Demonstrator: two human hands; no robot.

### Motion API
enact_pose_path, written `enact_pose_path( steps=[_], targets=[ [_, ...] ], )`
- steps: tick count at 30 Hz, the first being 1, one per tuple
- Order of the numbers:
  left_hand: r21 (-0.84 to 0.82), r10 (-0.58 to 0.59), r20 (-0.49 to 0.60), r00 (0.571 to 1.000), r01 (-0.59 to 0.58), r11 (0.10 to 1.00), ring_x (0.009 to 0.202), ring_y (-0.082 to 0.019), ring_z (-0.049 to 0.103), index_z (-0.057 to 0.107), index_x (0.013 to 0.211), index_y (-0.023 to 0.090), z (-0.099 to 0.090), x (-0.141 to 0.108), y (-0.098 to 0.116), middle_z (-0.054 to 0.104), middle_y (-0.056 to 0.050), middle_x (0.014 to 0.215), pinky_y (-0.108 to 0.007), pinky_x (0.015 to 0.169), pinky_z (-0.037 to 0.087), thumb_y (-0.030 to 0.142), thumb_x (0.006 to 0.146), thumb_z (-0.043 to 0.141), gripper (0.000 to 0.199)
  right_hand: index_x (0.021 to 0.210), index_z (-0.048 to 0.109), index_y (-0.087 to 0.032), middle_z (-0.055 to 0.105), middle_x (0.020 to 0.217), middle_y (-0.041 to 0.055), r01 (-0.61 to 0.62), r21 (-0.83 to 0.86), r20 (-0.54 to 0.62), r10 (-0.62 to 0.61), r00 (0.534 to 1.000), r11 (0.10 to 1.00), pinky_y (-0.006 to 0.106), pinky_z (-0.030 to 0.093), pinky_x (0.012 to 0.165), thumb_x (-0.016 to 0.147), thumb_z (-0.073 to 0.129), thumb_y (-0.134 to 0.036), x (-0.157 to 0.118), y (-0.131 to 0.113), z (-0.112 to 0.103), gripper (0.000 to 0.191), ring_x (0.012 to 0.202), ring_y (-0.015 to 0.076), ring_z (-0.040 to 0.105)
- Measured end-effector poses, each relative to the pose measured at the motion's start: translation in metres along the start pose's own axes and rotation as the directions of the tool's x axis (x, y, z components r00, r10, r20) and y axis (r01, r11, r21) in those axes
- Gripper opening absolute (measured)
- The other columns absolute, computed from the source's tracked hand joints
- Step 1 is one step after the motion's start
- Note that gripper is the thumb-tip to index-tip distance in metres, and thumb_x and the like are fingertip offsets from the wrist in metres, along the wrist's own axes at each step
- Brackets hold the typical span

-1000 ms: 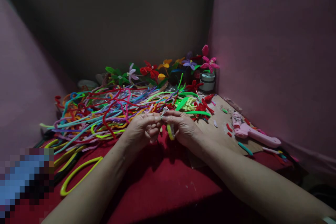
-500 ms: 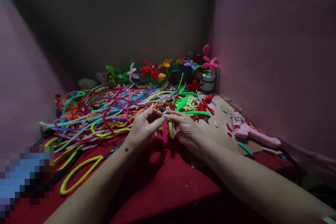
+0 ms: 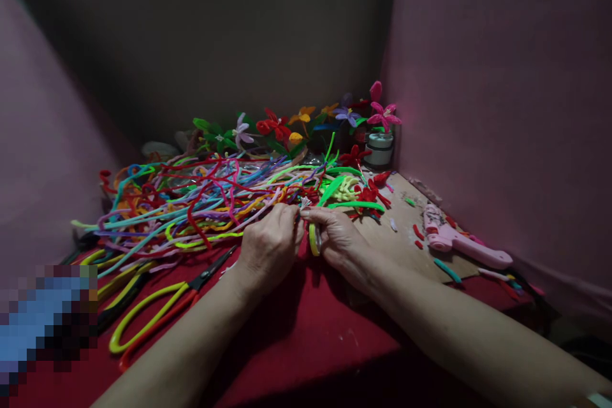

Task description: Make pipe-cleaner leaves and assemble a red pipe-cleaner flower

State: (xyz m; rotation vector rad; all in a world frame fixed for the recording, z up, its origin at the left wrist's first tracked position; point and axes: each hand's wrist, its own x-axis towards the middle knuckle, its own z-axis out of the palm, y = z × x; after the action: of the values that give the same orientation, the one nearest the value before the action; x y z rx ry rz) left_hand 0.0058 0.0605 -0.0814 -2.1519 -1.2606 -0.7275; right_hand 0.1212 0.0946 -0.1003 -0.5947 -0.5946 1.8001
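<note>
My left hand (image 3: 272,241) is closed, back of the hand upward, its fingertips meeting those of my right hand. Between them pokes up a small white bundle (image 3: 305,202) of thin strands; its lower part is hidden by the fingers. My right hand (image 3: 342,236) pinches at the bundle's base with thumb and forefinger. A narrow yellow-green roll of tape (image 3: 313,240) hangs upright against its palm, with the other fingers curled behind. Left of my left hand lie scissors (image 3: 198,280) with yellow and red handles, blades slightly apart.
Colourful pipe cleaners (image 3: 191,204) pile up at the left and middle. Behind stand fuzzy flowers (image 3: 275,124) and a white jar (image 3: 379,152). On the right, a board (image 3: 401,248) carries red flower pieces (image 3: 368,194), scraps and a pink glue gun (image 3: 459,245). A pink wall borders the right.
My left hand has rolled over from a pinch with its thumb showing to a closed grip with its back upward. More of the scissors shows. My right hand has barely moved.
</note>
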Motion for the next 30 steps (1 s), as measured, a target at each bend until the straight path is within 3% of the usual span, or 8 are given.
enact_pose_path(
  steps=[7,13,16,18,20,22,25,30],
  targets=[
    [0.027,0.008,0.024,1.0,-0.009,1.0,0.064,-0.014,0.056,0.054,0.076,0.015,0.0,-0.002,0.001,0.056,-0.004,0.066,-0.023,0.057,0.038,0.017,0.084,0.038,0.018,0.055,0.058,-0.014,0.057,0.051,-0.0026,0.0,-0.037,-0.005,0.0,1.0,0.999,0.023,0.038,0.051,0.048,0.066,-0.01,0.002,0.002,-0.003,0.011,0.048,0.009,0.048],
    [0.056,-0.039,0.042,0.998,0.036,0.998,0.061,-0.013,0.054,0.053,0.07,0.016,0.0,-0.001,0.003,0.054,-0.003,0.062,-0.022,0.054,0.036,0.018,0.084,0.037,0.021,0.056,0.059,-0.014,0.057,0.052,-0.0043,0.075,-0.072,0.006,-0.074,0.997,0.995,0.021,0.037,0.053,0.047,0.07,-0.011,-0.001,0.001,-0.001,0.014,0.05,0.0075,0.049],
    [-0.041,-0.085,0.025,0.996,0.086,0.995,0.062,-0.014,0.055,0.054,0.073,0.015,0.001,-0.001,0.002,0.056,-0.004,0.065,-0.023,0.054,0.037,0.02,0.083,0.039,0.019,0.059,0.06,-0.015,0.059,0.056,-0.004,0.113,-0.089,0.0,-0.114,0.994,0.99,0.02,0.038,0.056,0.048,0.07,-0.011,-0.004,0.001,0.0,0.015,0.053,0.0073,0.051],
    [-0.217,-0.183,0.04,0.982,0.187,0.958,0.062,-0.014,0.057,0.055,0.076,0.015,0.0,0.0,0.001,0.059,-0.004,0.067,-0.023,0.055,0.04,0.022,0.082,0.041,0.017,0.061,0.061,-0.015,0.06,0.057,-0.0032,0.116,-0.09,0.018,-0.115,0.993,0.989,0.021,0.039,0.056,0.049,0.069,-0.011,-0.004,0.0,0.0,0.015,0.053,0.0079,0.052],
    [-0.455,-0.337,0.134,0.932,0.36,0.815,0.058,-0.014,0.057,0.056,0.078,0.015,-0.001,0.003,0.0,0.061,-0.003,0.066,-0.024,0.055,0.042,0.025,0.08,0.045,0.015,0.064,0.062,-0.014,0.061,0.058,-0.0024,0.107,-0.084,0.044,-0.103,0.994,0.991,0.022,0.041,0.056,0.05,0.069,-0.011,-0.004,0.0,0.0,0.016,0.053,0.0089,0.053],
    [-0.634,-0.447,0.319,0.836,0.539,0.555,0.049,-0.012,0.055,0.056,0.077,0.015,-0.004,0.008,0.0,0.059,-0.001,0.058,-0.023,0.049,0.042,0.028,0.078,0.048,0.015,0.066,0.062,-0.014,0.062,0.058,-0.0021,0.101,-0.077,0.054,-0.097,0.994,0.992,0.023,0.041,0.055,0.05,0.069,-0.011,-0.004,-0.002,0.0,0.017,0.052,0.0095,0.054],
    [-0.731,-0.425,0.553,0.717,0.662,0.166,0.04,-0.01,0.049,0.055,0.072,0.014,-0.008,0.013,-0.003,0.055,0.001,0.049,-0.022,0.042,0.039,0.03,0.075,0.052,0.017,0.066,0.063,-0.013,0.062,0.058,-0.0015,0.092,-0.09,0.067,-0.086,0.994,0.992,0.022,0.041,0.052,0.05,0.071,-0.012,-0.004,-0.005,0.001,0.017,0.05,0.0092,0.054],
    [-0.74,-0.284,0.672,0.684,0.615,-0.272,0.039,-0.006,0.046,0.057,0.073,0.013,-0.004,0.012,-0.01,0.054,0.003,0.053,-0.018,0.037,0.038,0.027,0.071,0.059,0.015,0.069,0.064,-0.013,0.064,0.059,-0.0001,0.078,-0.094,0.106,-0.068,0.992,0.992,0.021,0.043,0.051,0.052,0.073,-0.015,-0.005,-0.01,0.004,0.019,0.05,0.0091,0.056]
  ],
)
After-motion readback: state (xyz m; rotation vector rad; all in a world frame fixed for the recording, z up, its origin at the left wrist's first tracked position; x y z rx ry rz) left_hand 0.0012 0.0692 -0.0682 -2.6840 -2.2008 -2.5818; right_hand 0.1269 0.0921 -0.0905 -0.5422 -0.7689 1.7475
